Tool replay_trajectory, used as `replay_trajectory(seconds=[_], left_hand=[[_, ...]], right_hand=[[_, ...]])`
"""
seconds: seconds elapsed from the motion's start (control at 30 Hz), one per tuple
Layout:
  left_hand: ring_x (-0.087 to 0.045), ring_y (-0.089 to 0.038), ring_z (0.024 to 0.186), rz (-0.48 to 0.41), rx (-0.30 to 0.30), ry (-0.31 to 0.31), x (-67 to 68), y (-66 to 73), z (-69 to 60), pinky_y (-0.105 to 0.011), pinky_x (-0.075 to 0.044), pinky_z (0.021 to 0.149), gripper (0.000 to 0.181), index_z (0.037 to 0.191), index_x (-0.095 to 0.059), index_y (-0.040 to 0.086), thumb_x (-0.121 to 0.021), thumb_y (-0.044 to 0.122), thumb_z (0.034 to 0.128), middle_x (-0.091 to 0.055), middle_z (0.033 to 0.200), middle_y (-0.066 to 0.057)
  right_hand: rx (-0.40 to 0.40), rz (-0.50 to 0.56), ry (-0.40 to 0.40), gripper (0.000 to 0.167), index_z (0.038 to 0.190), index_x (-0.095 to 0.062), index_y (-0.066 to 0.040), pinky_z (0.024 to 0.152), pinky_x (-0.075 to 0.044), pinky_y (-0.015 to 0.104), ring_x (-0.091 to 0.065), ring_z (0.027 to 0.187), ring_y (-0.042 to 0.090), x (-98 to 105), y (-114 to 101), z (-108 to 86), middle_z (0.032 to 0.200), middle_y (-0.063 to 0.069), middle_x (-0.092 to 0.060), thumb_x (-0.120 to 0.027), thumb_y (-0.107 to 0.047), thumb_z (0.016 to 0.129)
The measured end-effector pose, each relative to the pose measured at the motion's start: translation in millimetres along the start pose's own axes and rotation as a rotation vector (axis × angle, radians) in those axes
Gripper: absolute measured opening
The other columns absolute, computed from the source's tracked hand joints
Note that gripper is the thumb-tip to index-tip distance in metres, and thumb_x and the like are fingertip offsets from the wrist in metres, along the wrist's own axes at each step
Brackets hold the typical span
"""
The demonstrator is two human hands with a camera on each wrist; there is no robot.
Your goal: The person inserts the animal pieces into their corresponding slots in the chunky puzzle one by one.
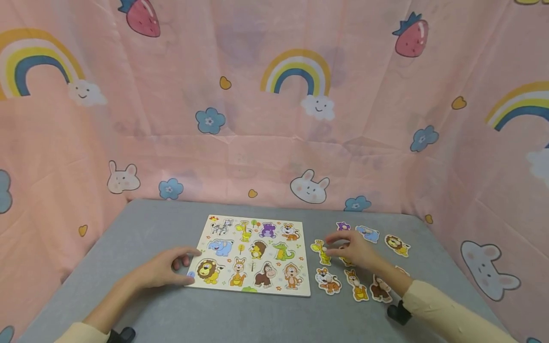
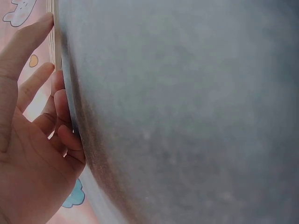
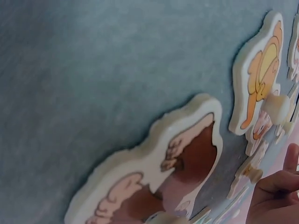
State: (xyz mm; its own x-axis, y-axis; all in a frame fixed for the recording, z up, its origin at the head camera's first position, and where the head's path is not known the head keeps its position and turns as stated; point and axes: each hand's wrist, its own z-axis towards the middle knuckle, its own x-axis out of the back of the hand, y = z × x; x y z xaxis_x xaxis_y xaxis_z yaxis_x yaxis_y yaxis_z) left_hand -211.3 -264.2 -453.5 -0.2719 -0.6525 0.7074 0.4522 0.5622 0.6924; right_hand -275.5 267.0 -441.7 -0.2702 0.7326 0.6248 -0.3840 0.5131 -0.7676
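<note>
A pale puzzle board (image 1: pixel 248 288) with pictured animals lies flat on the table. My left hand (image 1: pixel 165 269) touches the board's left edge with thumb and index fingertips; in the left wrist view the other fingers (image 2: pixel 63 105) are loosely bent beside the edge. Over the loose pieces to the right of the board hovers my right hand (image 1: pixel 353 247), thumb and index apart around the giraffe piece (image 1: pixel 322 257), which lies on the table. Close by are a tiger piece (image 1: pixel 328 281), a kangaroo piece (image 1: pixel 356 286) and a gorilla piece (image 1: pixel 381 289). A piece under the hand is partly hidden.
Farther back lie an elephant piece (image 1: pixel 368 233), a purple hippo piece (image 1: pixel 343 226) and a lion piece (image 1: pixel 397 245). Pieces in the right wrist view carry pale knobs (image 3: pixel 276 107). A pink patterned curtain (image 1: pixel 257 157) stands behind the grey table (image 1: pixel 167 314).
</note>
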Motion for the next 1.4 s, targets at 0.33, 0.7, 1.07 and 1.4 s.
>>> replay_trajectory(seconds=[0.33,0.7,1.07,1.4], left_hand=[[-0.046,-0.012,0.076,-0.006,0.009,-0.015,0.5,0.4,-0.2,-0.029,-0.039,0.070,0.058,0.128,-0.063,0.003,-0.087,0.028,0.0816,-0.053,0.093,-0.001],[-0.046,-0.012,0.076,-0.004,0.015,-0.013,0.6,2.1,0.1,-0.029,-0.038,0.069,0.058,0.128,-0.063,0.003,-0.088,0.028,0.0815,-0.053,0.093,-0.001],[-0.046,-0.012,0.076,0.002,0.010,-0.014,1.2,3.7,-0.4,-0.029,-0.038,0.070,0.058,0.128,-0.063,0.002,-0.087,0.028,0.0817,-0.053,0.093,-0.001],[-0.046,-0.012,0.076,0.007,0.020,-0.007,0.9,4.5,0.1,-0.029,-0.038,0.070,0.059,0.128,-0.063,0.003,-0.088,0.028,0.0811,-0.053,0.093,-0.001]], right_hand=[[-0.025,-0.097,0.037,0.030,0.110,-0.076,-0.003,0.077,-0.052,0.033,-0.064,0.099,0.030,-7,1,7.9,0.103,0.006,-0.072,-0.085,-0.015,0.084],[0.032,-0.077,0.048,0.023,0.102,-0.076,0.003,0.072,-0.055,0.031,-0.067,0.089,0.027,-12,4,13.7,0.094,0.008,-0.072,-0.085,-0.008,0.083],[0.021,-0.118,0.020,0.016,0.096,-0.077,0.002,0.070,-0.052,0.033,-0.068,0.085,0.024,-14,-5,15.0,0.092,0.008,-0.072,-0.083,-0.006,0.084],[0.024,-0.111,0.003,0.009,0.090,-0.076,0.001,0.067,-0.051,0.031,-0.064,0.080,0.021,-12,-5,16.3,0.088,0.004,-0.071,-0.082,-0.004,0.085]])
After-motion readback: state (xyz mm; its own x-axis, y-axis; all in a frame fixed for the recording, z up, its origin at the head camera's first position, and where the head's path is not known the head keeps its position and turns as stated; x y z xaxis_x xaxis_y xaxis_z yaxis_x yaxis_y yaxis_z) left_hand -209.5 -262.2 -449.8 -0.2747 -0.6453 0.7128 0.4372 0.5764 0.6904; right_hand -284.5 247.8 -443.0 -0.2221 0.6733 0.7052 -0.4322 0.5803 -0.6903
